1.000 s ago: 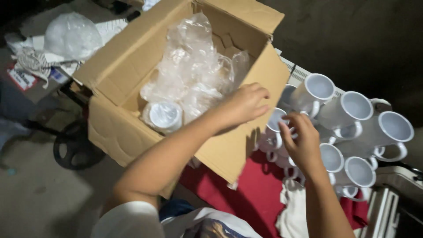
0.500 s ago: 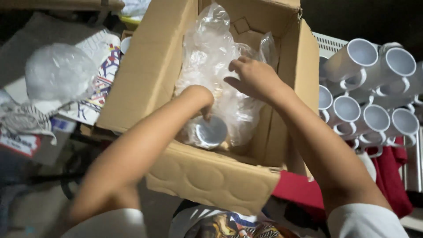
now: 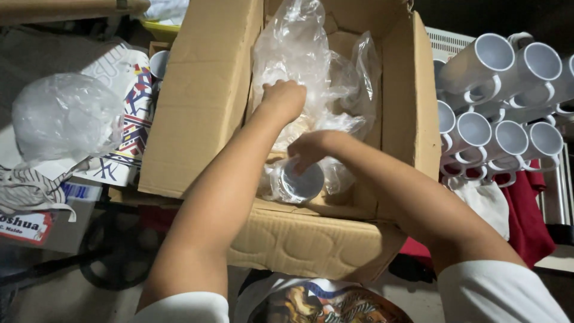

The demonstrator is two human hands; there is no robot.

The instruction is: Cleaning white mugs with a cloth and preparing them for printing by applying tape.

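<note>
Both my arms reach into an open cardboard box (image 3: 203, 101) filled with crumpled clear plastic wrap (image 3: 311, 54). My left hand (image 3: 286, 98) is a fist deep in the box, clenched on the plastic wrap. Lower down, my right hand (image 3: 308, 152) has its fingers curled over the rim of a white mug (image 3: 302, 184). The mug lies in plastic at the box's near side, with its mouth facing up at me.
Several white mugs (image 3: 496, 96) lie stacked on their sides to the right, over a red cloth (image 3: 529, 221). Left of the box are a crumpled plastic bag (image 3: 66, 116) and printed cartons (image 3: 134, 119). A dark wheel (image 3: 113, 257) sits on the floor below.
My right hand left the stacked mugs, entered the box and came down onto the wrapped mug. My left hand moved off that mug and farther in, onto the plastic.
</note>
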